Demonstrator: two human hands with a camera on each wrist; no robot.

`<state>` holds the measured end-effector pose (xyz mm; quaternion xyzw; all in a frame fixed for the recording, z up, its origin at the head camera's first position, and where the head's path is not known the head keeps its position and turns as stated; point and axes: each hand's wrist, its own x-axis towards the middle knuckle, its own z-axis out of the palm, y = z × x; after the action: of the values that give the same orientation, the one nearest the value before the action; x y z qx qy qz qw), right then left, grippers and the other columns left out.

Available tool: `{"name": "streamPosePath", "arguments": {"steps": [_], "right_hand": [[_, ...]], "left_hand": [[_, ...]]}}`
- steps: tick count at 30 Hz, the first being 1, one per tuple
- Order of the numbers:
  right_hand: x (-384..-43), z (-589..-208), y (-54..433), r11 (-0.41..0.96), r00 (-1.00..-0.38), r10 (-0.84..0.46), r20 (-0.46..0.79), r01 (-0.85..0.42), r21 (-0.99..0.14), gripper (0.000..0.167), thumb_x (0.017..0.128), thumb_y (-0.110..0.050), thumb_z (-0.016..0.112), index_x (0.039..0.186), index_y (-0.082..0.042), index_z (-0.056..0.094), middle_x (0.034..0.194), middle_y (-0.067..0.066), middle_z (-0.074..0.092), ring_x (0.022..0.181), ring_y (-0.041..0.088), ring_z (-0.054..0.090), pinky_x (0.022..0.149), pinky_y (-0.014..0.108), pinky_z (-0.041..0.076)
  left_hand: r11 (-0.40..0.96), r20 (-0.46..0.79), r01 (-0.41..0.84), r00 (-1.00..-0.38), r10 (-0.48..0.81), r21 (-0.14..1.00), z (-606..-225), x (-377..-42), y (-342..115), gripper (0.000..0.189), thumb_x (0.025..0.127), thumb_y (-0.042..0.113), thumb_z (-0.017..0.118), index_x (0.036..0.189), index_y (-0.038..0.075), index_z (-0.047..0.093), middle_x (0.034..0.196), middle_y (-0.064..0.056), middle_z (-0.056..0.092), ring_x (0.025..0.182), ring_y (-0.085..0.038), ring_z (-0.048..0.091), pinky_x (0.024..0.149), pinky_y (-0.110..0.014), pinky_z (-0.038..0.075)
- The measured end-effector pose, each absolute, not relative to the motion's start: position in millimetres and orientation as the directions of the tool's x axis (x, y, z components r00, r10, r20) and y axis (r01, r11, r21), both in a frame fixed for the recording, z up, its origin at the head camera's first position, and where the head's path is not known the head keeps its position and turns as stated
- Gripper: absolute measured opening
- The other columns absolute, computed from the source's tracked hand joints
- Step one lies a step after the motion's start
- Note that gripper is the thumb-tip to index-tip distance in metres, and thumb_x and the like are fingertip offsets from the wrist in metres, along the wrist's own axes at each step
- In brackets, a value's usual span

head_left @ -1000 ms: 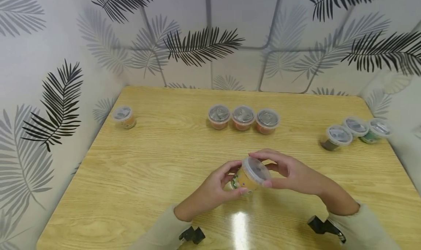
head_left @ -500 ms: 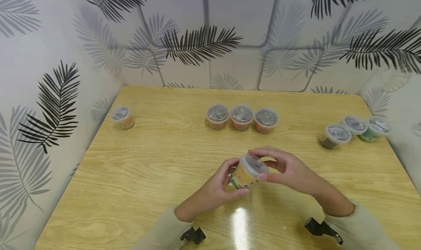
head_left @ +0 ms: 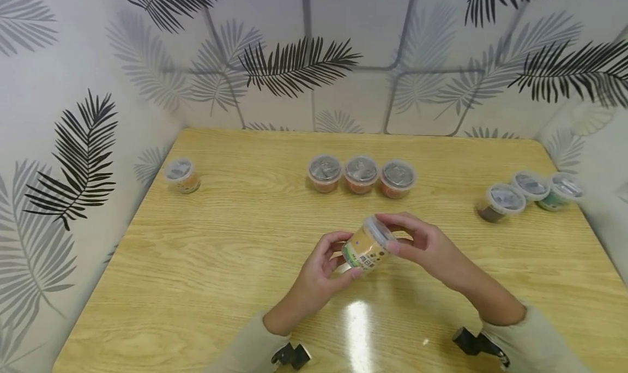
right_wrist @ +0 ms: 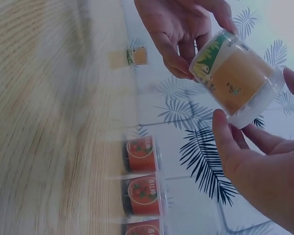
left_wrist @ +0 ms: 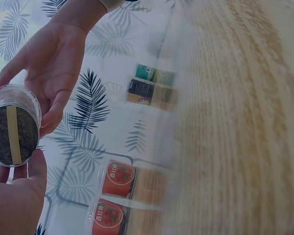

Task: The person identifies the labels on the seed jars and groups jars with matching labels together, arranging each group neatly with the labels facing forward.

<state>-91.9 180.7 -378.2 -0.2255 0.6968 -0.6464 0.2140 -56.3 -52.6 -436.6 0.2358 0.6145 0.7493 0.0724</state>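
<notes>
Tilted over the middle of the wooden table is a clear plastic cup [head_left: 362, 248] with an orange and green label, held between both hands. My left hand [head_left: 318, 270] grips it near the base, thumb on the near side. At the other end, my right hand [head_left: 426, 248] pinches the rim of the translucent lid [head_left: 379, 232] between fingers and thumb. The left wrist view looks at the cup's base [left_wrist: 27, 134], where dark, soil-like contents and a tan strip show. Bees and flowers are printed on the orange label [right_wrist: 237, 83] in the right wrist view.
Three red-labelled cups [head_left: 361, 175] stand in a row toward the back of the table [head_left: 235, 220]. Another orange-labelled cup [head_left: 182, 175] is at the far left. Three more, one dark [head_left: 500, 203] and one green [head_left: 559, 192] among them, cluster at the right. Leaf-patterned covering [head_left: 343, 106] rises behind.
The cup has turned about its axis, bringing the label's lettering into view, and has shifted slightly up and left in the head view. Both hands moved with it.
</notes>
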Motion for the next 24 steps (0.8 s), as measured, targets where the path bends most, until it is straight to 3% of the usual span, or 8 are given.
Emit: {"name": "streamPosePath", "arguments": {"steps": [7, 16, 19, 24], "right_hand": [[-94, -381, 181, -0.042, -0.746, -0.664, 0.046, -0.024, -0.999, 0.056, 0.093, 0.001, 0.051, 0.144, -0.002, 0.027, 0.145, 0.016, 0.027, 0.127, 0.023, 0.038, 0.094, 0.032, 0.045], [-93, -392, 171, -0.127, -0.811, -0.58, 0.08, -0.007, -0.992, 0.052, 0.091, 0.002, 0.052, 0.14, 0.001, 0.035, 0.138, 0.011, 0.041, 0.123, 0.02, 0.043, 0.092, 0.029, 0.046], [-94, -394, 170, -0.132, -0.821, -0.563, 0.092, -0.021, -0.991, 0.053, 0.089, 0.003, 0.055, 0.139, 0.002, 0.036, 0.136, 0.012, 0.042, 0.121, 0.02, 0.045, 0.091, 0.029, 0.046], [-96, -399, 168, -0.033, -0.816, -0.567, 0.112, -0.114, -0.993, 0.059, 0.084, 0.002, 0.065, 0.137, -0.001, 0.039, 0.133, 0.015, 0.042, 0.117, 0.022, 0.046, 0.091, 0.029, 0.046]], "left_hand": [[-0.295, 0.286, 0.181, -0.886, 0.366, 0.938, -437, -56, -55, 0.055, 0.087, 0.007, 0.065, 0.133, 0.003, 0.036, 0.131, -0.013, 0.039, 0.115, -0.025, 0.042, 0.1, -0.039, 0.039], [-0.315, 0.275, 0.152, -0.878, 0.392, 0.937, -435, -58, -58, 0.054, 0.088, -0.002, 0.06, 0.134, -0.001, 0.031, 0.133, -0.014, 0.036, 0.12, -0.025, 0.04, 0.103, -0.042, 0.035], [-0.252, 0.261, 0.165, -0.87, 0.419, 0.954, -427, -58, -60, 0.055, 0.088, -0.005, 0.058, 0.135, -0.001, 0.029, 0.134, -0.014, 0.034, 0.122, -0.027, 0.037, 0.104, -0.042, 0.033], [-0.049, 0.304, 0.314, -0.854, 0.423, 0.948, -415, -61, -68, 0.057, 0.088, 0.001, 0.06, 0.135, -0.001, 0.03, 0.135, -0.014, 0.033, 0.123, -0.03, 0.034, 0.103, -0.042, 0.035]]}}
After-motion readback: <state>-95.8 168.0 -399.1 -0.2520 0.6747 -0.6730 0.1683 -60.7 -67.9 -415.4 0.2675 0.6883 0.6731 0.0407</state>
